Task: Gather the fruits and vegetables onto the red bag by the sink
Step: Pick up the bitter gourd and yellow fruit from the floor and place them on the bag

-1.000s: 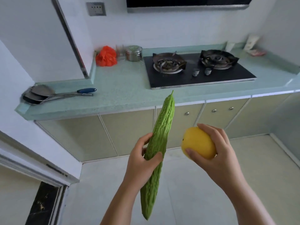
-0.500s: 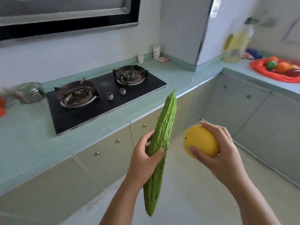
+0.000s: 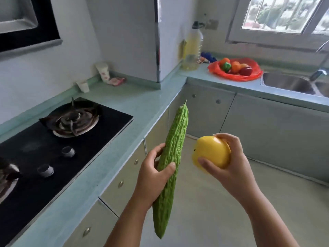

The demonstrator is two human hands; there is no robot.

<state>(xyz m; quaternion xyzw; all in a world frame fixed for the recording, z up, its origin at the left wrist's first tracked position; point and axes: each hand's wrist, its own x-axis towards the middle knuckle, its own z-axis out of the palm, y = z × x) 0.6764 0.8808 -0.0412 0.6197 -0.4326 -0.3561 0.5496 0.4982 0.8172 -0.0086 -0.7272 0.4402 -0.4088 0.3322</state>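
Swung round from the stove (image 3: 74,120): the red bag (image 3: 250,78) now lies ahead of both hands.
Left hand (image 3: 153,177) grips a green gourd (image 3: 173,154) at its middle, nearly upright. Right hand (image 3: 229,168) cups a yellow fruit (image 3: 211,154) just beside it. Well beyond the right hand, the bag sits beside the sink (image 3: 284,82), already holding produce, so the carry is probably nearly done.

Bright daylight from window (image 3: 283,15) upper right; soft shadows; slight overall blur; wide-angle bending at edges.
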